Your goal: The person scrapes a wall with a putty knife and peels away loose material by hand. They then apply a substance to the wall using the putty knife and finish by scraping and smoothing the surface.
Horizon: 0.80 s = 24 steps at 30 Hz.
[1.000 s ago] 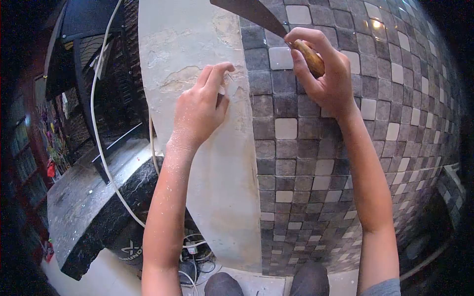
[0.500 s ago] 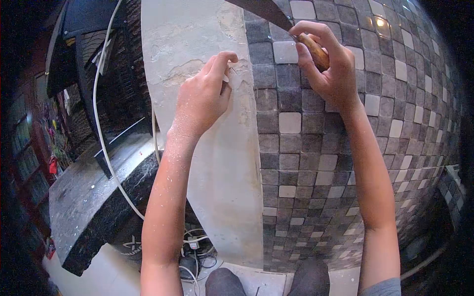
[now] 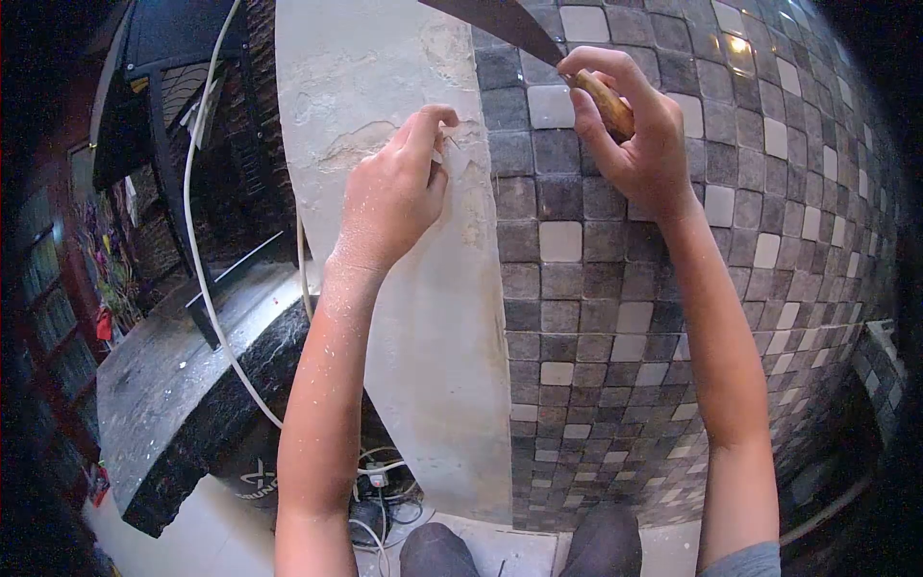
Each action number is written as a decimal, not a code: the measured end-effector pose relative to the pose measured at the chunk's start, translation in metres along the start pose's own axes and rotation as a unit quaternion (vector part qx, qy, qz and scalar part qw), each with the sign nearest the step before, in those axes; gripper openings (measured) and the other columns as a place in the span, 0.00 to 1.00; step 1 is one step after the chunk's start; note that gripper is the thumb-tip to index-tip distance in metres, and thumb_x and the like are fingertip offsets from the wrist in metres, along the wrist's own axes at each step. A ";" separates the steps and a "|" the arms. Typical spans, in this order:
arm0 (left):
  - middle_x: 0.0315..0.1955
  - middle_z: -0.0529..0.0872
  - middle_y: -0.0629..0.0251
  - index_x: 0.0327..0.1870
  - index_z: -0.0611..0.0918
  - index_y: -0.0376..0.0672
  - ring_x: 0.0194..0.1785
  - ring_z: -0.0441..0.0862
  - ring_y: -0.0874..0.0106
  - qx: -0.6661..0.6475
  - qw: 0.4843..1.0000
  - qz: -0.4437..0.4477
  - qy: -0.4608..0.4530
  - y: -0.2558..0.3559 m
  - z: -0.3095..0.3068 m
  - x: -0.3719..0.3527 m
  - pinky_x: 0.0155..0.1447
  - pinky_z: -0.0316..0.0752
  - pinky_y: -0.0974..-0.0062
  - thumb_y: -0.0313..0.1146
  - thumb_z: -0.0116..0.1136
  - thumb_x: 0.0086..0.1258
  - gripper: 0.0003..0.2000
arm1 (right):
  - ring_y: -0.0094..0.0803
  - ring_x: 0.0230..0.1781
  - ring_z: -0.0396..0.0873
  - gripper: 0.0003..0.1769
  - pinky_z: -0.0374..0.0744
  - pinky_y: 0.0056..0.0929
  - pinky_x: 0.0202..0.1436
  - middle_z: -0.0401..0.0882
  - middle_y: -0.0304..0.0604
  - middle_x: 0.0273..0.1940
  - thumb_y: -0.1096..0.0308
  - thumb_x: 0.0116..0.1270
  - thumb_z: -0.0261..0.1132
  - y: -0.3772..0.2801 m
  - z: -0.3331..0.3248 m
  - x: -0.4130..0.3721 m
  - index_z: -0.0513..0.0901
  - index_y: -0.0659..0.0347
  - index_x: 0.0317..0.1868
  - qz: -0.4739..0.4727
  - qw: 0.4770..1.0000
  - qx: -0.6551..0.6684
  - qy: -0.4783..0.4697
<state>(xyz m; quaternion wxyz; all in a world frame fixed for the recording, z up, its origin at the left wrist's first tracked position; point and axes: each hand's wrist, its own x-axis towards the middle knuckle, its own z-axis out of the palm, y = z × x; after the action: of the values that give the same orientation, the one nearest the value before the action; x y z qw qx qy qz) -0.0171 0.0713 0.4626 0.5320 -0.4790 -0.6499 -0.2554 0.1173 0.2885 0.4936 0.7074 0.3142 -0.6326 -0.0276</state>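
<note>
My right hand (image 3: 635,135) is wrapped round the wooden handle (image 3: 606,106) of a tool with a long dark blade (image 3: 510,27), which points up and left across the top of the view. To its left, my left hand (image 3: 399,183) is in front of the pale plastered wall strip (image 3: 437,327), near a cracked, flaking patch (image 3: 361,141). Its fingers are curled in, holding a small pale piece too small to make out. White specks cover the left wrist and forearm.
Grey and white mosaic tiles (image 3: 562,240) cover the wall on the right. A dark stone counter (image 3: 144,385) juts out at the left, with a white cable (image 3: 197,240) hanging in front. Cords and a plug (image 3: 378,476) lie below, near my knees.
The blade and my right hand have shifted slightly left. My left hand has stayed nearly in place, its fingertips a little lower.
</note>
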 end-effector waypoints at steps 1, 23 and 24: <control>0.47 0.87 0.55 0.62 0.71 0.52 0.49 0.88 0.52 0.002 1.000 0.000 0.000 0.000 0.000 0.000 0.49 0.82 0.56 0.21 0.57 0.68 0.23 | 0.26 0.36 0.88 0.14 0.83 0.26 0.40 0.88 0.42 0.40 0.70 0.73 0.65 0.000 0.000 0.000 0.80 0.52 0.57 -0.001 1.000 0.002 0.000; 0.48 0.87 0.52 0.61 0.72 0.50 0.51 0.87 0.52 -0.007 1.000 -0.016 -0.022 -0.001 -0.002 0.003 0.52 0.81 0.56 0.22 0.56 0.70 0.20 | 0.40 0.44 0.91 0.16 0.86 0.34 0.44 0.89 0.49 0.44 0.75 0.70 0.66 -0.006 -0.002 0.001 0.80 0.54 0.57 0.020 1.000 0.013 -0.009; 0.48 0.87 0.52 0.61 0.72 0.50 0.51 0.87 0.52 -0.009 1.000 -0.017 -0.024 0.000 -0.003 0.004 0.52 0.81 0.56 0.22 0.56 0.70 0.20 | 0.40 0.44 0.91 0.16 0.86 0.35 0.44 0.89 0.49 0.44 0.75 0.70 0.66 -0.005 -0.002 0.001 0.80 0.54 0.57 0.023 1.000 0.017 -0.009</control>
<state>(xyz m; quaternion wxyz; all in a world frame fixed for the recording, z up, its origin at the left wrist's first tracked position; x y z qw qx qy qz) -0.0156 0.0698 0.4670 0.5073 -0.4787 -0.6684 -0.2582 0.1209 0.2843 0.4919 0.6964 0.3119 -0.6463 -0.0035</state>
